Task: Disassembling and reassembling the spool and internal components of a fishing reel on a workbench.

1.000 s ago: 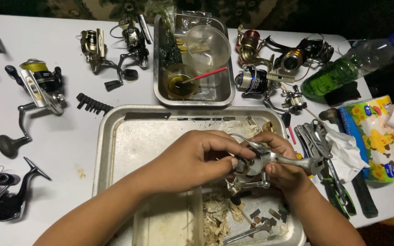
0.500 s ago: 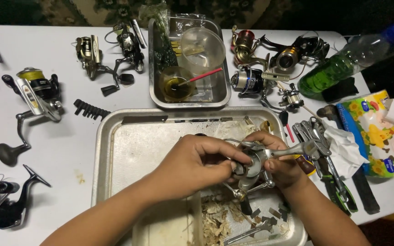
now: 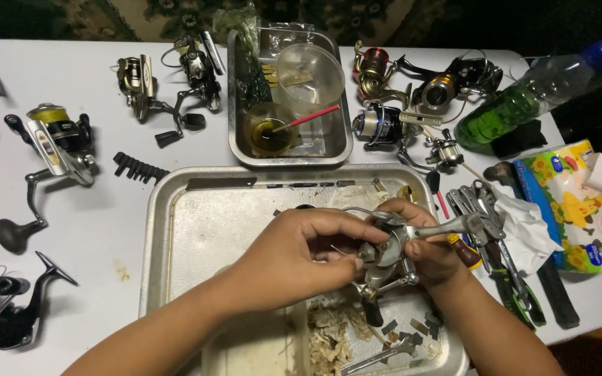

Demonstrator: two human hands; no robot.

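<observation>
Both hands work on a silver fishing reel (image 3: 393,245) held over a large metal tray (image 3: 175,230). My right hand (image 3: 432,249) grips the reel body from the right side. My left hand (image 3: 301,254) pinches a small part at the reel's left face with fingertips. The reel's handle arm (image 3: 454,226) sticks out to the right above the tray rim. Small metal parts and shredded tissue (image 3: 329,334) lie in the tray below the reel.
Several other fishing reels lie on the white table at left (image 3: 50,143) and at the back (image 3: 189,63). A smaller metal tray (image 3: 343,139) holds plastic cups and a brush. Pliers and tools (image 3: 503,271), a tissue pack (image 3: 573,209) and a green bottle (image 3: 524,104) sit at right.
The view has shifted slightly. Both hands stay on the reel, and the left fingertips have shifted a little on its left face.
</observation>
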